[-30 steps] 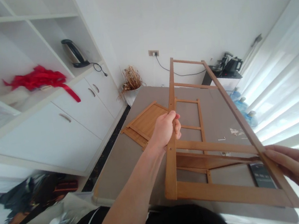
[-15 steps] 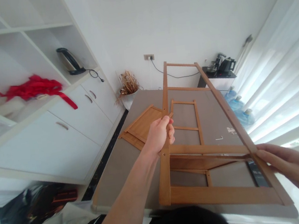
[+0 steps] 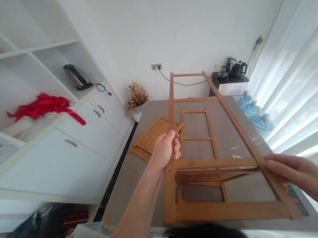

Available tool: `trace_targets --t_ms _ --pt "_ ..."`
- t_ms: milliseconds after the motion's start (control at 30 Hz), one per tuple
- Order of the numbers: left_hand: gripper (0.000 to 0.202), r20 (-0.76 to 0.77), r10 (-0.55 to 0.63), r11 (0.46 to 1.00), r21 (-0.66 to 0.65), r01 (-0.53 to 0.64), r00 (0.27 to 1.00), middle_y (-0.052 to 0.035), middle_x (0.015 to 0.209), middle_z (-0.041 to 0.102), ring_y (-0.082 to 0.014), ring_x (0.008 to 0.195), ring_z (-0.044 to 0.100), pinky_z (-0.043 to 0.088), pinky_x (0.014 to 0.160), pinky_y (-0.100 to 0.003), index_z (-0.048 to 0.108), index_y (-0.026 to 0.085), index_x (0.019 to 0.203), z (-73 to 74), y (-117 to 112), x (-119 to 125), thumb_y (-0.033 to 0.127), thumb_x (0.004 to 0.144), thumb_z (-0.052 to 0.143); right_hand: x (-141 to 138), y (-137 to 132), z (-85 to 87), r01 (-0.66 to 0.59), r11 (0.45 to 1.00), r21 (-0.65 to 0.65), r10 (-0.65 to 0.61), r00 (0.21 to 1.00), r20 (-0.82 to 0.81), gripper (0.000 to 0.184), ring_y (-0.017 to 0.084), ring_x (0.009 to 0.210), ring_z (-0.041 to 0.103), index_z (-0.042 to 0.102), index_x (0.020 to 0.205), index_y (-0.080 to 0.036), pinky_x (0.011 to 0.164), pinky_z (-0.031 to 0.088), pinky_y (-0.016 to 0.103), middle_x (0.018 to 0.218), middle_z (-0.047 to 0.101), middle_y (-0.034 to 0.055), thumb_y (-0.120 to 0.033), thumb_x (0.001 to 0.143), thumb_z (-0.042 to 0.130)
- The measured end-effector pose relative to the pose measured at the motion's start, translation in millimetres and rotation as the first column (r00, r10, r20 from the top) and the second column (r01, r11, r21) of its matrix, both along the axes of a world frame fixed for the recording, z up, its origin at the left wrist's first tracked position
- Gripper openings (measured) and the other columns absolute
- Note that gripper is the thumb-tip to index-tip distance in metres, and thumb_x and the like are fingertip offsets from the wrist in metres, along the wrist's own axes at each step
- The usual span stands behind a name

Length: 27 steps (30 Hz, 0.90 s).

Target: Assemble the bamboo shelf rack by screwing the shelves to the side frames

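A long wooden frame [image 3: 209, 163] with several crossbars is held above the table by both hands. My left hand [image 3: 164, 147] is closed around its left rail, a little below the middle. My right hand [image 3: 290, 169] grips the right rail nearer to me, with its thumb on top and the other fingers partly hidden. Under the frame lies a second, smaller wooden frame [image 3: 209, 123]. Wooden panels [image 3: 149, 136] lie at the left, partly behind my left hand. A small L-shaped hex key [image 3: 234, 147] rests on the tabletop, seen through the held frame.
The grey table [image 3: 131, 194] fills the middle. White cabinets [image 3: 60, 156] with red ribbon [image 3: 41, 106] and a kettle [image 3: 76, 77] stand left. A potted dried plant [image 3: 137, 98] is at the back. Blue water bottles [image 3: 261, 122] and a curtain [image 3: 299, 87] are right.
The held frame has shifted slightly left relative to the table, uncovering more of the dark item near the right front edge. Both hands keep their grip. The view has tilted up slightly.
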State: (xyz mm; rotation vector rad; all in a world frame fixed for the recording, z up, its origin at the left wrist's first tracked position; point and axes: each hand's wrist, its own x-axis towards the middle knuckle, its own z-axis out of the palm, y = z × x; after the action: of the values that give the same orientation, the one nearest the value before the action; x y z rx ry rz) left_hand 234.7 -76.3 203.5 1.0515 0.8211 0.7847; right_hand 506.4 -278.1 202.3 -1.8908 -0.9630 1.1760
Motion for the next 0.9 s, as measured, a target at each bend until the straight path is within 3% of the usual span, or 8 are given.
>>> trace_targets --t_ms 233,433,600,733,833,900 --pt "0.022 -0.011 -0.003 1.0 0.027 0.003 1.0 0.0075 0.04 0.043 -0.0073 0.027 0.035 0.031 0.038 -0.022 0.048 0.018 0.074 2.1 0 1 0.032 0.09 0.048 1 1 1.1 0.014 1.0 0.013 -0.012 0.991 -0.132 0.042 0.017 0.066 0.058 0.07 0.094 -0.019 0.058 0.05 0.027 0.074 0.062 0.0014 -0.058 0.082 0.059" --pt "0.023 -0.024 0.0 1.0 0.007 0.0 1.0 0.0081 0.04 0.043 -0.0071 0.027 0.036 0.03 0.038 -0.022 0.048 0.018 0.074 -0.6 0 2 0.034 0.089 0.051 5 3 -0.5 -0.038 0.999 -0.029 0.034 0.993 -0.111 0.042 0.015 0.061 0.054 0.069 0.101 -0.019 0.056 0.045 0.024 0.069 0.062 -0.0003 -0.056 0.082 0.06" --pt "0.023 -0.035 -0.001 1.0 0.016 0.001 0.999 0.0082 0.04 0.043 -0.0069 0.027 0.036 0.031 0.038 -0.022 0.048 0.017 0.074 -0.7 1 2 0.035 0.088 0.052 -4 6 3.2 -0.023 1.0 0.011 0.024 0.997 -0.077 0.043 0.014 0.059 0.052 0.067 0.083 -0.019 0.055 0.045 0.025 0.064 0.058 -0.0013 -0.061 0.08 0.059" --pt "0.025 -0.033 -0.003 1.0 0.025 0.004 0.999 0.008 0.04 0.044 -0.0071 0.027 0.035 0.03 0.036 -0.021 0.049 0.017 0.074 -2.7 2 2 0.038 0.087 0.054 -9 5 9.0 -0.052 0.998 0.027 0.054 0.993 -0.108 0.041 0.012 0.058 0.051 0.067 0.081 -0.019 0.056 0.045 0.023 0.06 0.053 -0.0036 -0.059 0.082 0.058" --pt "0.025 -0.045 -0.009 0.999 0.03 0.011 0.999 0.0079 0.04 0.044 -0.0071 0.027 0.036 0.03 0.036 -0.021 0.05 0.017 0.074 -3.7 2 2 0.038 0.086 0.055 5 6 11.3 -0.085 0.995 0.054 0.093 0.984 -0.153 0.044 0.014 0.062 0.056 0.065 0.076 -0.018 0.06 0.048 0.024 0.065 0.056 -0.0012 -0.059 0.087 0.052" --pt "0.024 -0.057 -0.011 1.0 0.026 0.013 0.998 0.0082 0.04 0.044 -0.0071 0.027 0.036 0.032 0.037 -0.022 0.05 0.017 0.074 -3.3 2 2 0.037 0.087 0.055 30 10 4.3 -0.063 0.994 0.085 0.073 0.99 -0.121 0.043 0.015 0.066 0.059 0.067 0.084 -0.018 0.06 0.05 0.026 0.071 0.059 0.0003 -0.058 0.086 0.053"
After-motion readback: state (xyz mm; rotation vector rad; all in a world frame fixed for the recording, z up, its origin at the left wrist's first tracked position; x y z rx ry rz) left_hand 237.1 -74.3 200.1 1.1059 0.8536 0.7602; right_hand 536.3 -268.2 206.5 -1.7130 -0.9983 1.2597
